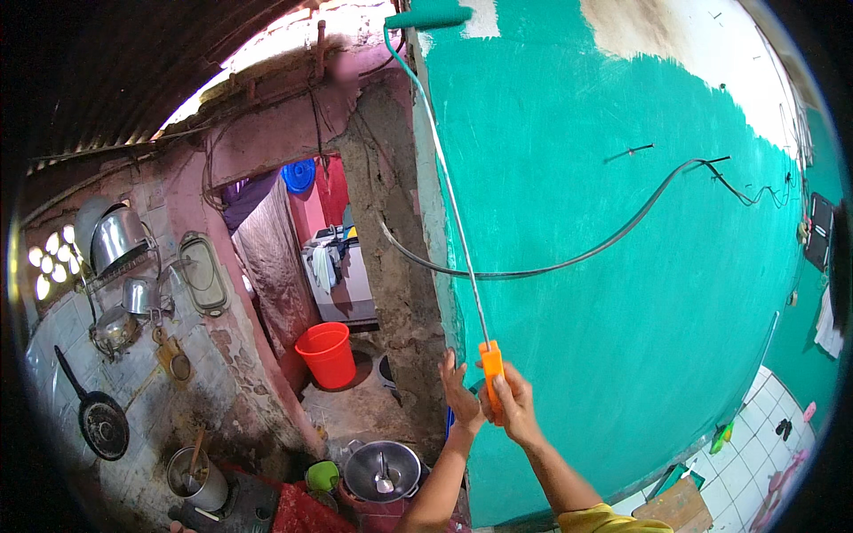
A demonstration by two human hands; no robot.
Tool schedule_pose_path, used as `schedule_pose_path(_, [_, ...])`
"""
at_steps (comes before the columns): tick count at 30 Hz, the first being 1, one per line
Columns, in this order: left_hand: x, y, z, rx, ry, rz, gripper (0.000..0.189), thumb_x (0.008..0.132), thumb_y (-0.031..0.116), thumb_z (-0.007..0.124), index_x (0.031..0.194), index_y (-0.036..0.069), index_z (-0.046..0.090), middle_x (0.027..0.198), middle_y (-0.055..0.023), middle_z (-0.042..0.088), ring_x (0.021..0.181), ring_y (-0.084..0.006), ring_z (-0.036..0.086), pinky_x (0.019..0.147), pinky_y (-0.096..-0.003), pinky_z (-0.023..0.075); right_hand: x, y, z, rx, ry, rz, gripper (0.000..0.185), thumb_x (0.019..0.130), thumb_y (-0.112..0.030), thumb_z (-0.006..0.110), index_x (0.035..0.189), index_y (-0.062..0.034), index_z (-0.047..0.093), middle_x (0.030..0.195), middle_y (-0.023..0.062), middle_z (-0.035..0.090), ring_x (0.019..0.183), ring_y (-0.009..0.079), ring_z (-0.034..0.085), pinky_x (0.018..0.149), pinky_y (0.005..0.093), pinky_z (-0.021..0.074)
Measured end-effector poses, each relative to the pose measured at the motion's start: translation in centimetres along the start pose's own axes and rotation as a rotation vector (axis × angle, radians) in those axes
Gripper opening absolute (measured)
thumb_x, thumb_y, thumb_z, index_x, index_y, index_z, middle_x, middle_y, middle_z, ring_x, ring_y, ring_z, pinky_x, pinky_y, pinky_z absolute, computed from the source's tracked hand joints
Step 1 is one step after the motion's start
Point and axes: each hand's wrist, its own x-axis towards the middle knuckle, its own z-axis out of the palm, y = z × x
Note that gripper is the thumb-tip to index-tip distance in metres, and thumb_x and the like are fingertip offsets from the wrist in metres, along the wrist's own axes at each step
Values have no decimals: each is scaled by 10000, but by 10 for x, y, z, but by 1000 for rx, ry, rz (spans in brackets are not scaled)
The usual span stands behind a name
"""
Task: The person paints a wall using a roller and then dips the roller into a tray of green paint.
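My right hand [514, 403] grips the orange handle [492, 373] of a long paint roller. Its thin metal rod [453, 193] runs up to a roller sleeve [433, 18] coated in green paint, which lies at the upper left edge of the wall. My left hand [460, 393] is raised just left of the handle, fingers apart and holding nothing. Green paint covers most of the wall [586, 333]; a pale unpainted patch [693, 33] shows at the upper right. Whether the left fingertips touch the wall's edge, I cannot tell.
A black cable [553, 270] sags across the wall, and a nail [641, 148] sticks out above it. At left, a doorway shows a red bucket [326, 356]. A metal pot [381, 470] and a tall pot [198, 481] stand low. A wooden board [676, 510] lies lower right.
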Motion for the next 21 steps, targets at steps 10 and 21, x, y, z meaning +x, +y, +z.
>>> schedule_pose_path(10, [1,2,-2,10,-22,25,668,889,527,585,1294,52,348,1439,-268,371,1324,-449,389,1076,-644,261,-50,3,0,114,-21,152,354,1012,-262,475,1249,-1,513,690,-7,504,489,61,446,434,229,356])
schedule_pose_path(21, [1,2,-2,53,-23,22,650,891,510,598,1295,59,361,1432,-259,376,1330,-426,391,1075,-633,278,-34,2,-4,44,-38,131,410,1023,-357,440,1238,-17,520,664,19,506,452,79,439,413,235,359])
